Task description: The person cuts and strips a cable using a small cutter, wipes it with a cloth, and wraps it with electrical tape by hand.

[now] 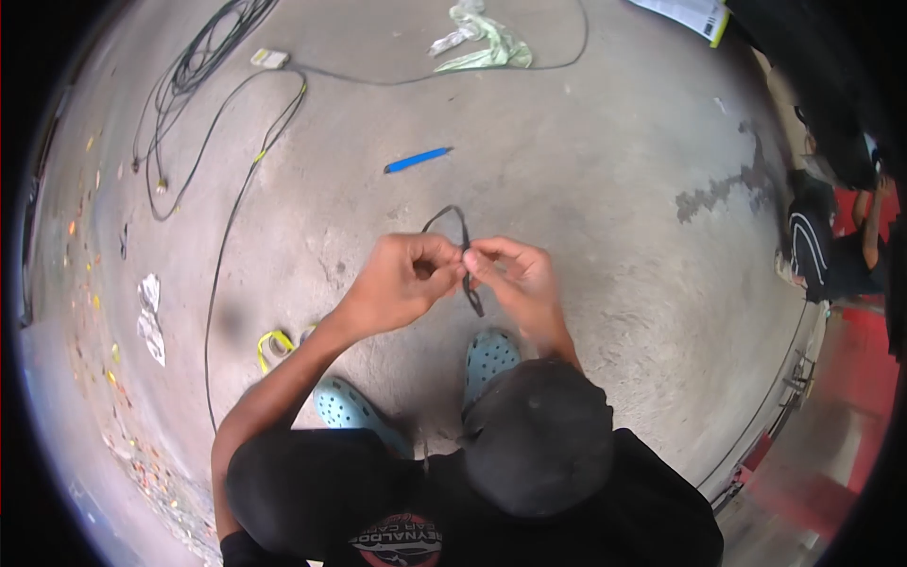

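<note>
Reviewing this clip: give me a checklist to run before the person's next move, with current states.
1. Left hand gripping the dark cord: ok.
2. Right hand gripping it too: ok.
3. Cord's condition between the hands: cannot tell, covered.
4. Blue tool in hand, if wanted: not ok, on the floor.
5. Long floor cable apart from both hands: ok.

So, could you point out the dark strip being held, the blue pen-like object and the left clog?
Dark strip (pixel 464 227): head view, right side of its upper loop.
Blue pen-like object (pixel 417 161): head view, middle of its body.
Left clog (pixel 342 404): head view, its holed upper.
</note>
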{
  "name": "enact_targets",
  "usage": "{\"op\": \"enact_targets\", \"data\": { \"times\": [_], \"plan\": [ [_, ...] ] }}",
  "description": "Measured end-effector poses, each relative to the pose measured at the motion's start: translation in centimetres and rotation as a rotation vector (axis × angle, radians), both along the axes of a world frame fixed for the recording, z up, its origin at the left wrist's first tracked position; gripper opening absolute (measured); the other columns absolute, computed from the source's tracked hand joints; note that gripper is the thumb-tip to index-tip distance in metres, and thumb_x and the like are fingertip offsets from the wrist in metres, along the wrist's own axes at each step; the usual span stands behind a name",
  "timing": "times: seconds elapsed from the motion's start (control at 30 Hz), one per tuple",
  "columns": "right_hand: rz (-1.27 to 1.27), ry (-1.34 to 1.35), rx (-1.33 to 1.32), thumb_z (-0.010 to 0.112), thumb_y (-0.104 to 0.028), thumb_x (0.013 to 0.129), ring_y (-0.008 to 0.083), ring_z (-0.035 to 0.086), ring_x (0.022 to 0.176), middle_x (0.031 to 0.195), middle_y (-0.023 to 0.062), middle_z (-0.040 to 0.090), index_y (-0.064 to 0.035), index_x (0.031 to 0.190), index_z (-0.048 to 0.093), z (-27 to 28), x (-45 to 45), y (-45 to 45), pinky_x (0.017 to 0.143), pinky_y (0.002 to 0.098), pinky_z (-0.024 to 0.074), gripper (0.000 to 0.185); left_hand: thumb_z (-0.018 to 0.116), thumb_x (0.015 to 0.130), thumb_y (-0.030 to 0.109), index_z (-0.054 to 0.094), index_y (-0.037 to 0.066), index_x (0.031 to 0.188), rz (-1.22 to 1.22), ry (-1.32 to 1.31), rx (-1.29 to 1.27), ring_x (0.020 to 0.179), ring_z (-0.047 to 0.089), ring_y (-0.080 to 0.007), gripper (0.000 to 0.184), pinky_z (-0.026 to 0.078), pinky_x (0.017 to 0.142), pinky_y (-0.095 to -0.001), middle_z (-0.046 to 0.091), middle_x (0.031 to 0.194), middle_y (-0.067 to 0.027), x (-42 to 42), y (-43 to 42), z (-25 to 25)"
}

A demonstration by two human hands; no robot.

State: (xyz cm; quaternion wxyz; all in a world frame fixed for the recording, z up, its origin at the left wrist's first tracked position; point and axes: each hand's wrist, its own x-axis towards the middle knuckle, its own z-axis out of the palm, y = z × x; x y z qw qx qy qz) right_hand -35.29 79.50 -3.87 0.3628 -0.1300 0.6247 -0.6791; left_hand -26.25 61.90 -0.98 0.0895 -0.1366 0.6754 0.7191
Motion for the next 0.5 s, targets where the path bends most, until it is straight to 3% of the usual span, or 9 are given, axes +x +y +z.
{"op": "enact_targets", "data": {
  "times": [0.1,0.2,0.3,0.4,0.5],
  "plan": [
    [0.0,-0.038,0.037,0.071,-0.006,0.092,0.0153,0.07,0.088,0.09,0.0112,0.071,0.008,0.101,0.069,0.0,0.2,0.2,0.078,0.0289,0.0584,0.017,0.065,0.095,0.003,0.067,-0.006,0.095,-0.029,0.026,-0.071,0.075,0.064,-0.0095,0.009,0.053,0.07,-0.025,0.068,0.083,-0.0061,0.3,0.2,-0.9],
    [-0.039,-0.113,0.02,0.071,-0.008,0.091,0.0125,0.068,0.084,0.089,0.0088,0.071,0.0073,0.098,0.069,-0.9,0.4,0.1,0.075,0.0277,0.0567,0.017,0.065,0.094,0.001,0.067,-0.006,0.094,0.031,0.001,0.058,0.075,0.065,-0.0107,0.007,0.055,0.07,-0.0258,0.069,0.083,-0.0069,0.3,0.7,-1.6],
    [-0.018,-0.015,0.03,0.07,-0.011,0.092,0.0085,0.063,0.076,0.084,0.0048,0.069,0.0055,0.096,0.068,-2.8,0.4,-0.2,0.069,0.0257,0.0524,0.018,0.065,0.094,0.001,0.067,-0.005,0.093,0.062,-0.014,0.132,0.075,0.067,-0.0123,0.006,0.056,0.07,-0.0269,0.07,0.083,-0.0079,0.1,0.7,-2.1],
    [0.086,0.029,0.05,0.065,-0.007,0.096,0.0105,0.064,0.086,0.087,0.0038,0.067,0.0051,0.103,0.064,-2.7,0.2,0.1,0.078,0.028,0.0551,0.015,0.064,0.095,0.002,0.067,-0.005,0.094,0.036,-0.03,0.097,0.075,0.068,-0.0133,0.008,0.058,0.07,-0.0281,0.07,0.083,-0.0086,0.1,0.2,-2.6],
    [0.114,0.085,0.098,0.064,-0.014,0.097,0.0054,0.056,0.078,0.081,-0.0002,0.062,0.0008,0.099,0.062,-1.1,0.3,0.4,0.069,0.0249,0.0479,0.015,0.063,0.097,0.003,0.066,-0.005,0.094,-0.001,-0.016,0.112,0.074,0.069,-0.0143,0.01,0.059,0.071,-0.0289,0.07,0.083,-0.009,0.0,0.3,-2.7]
  ]
}}
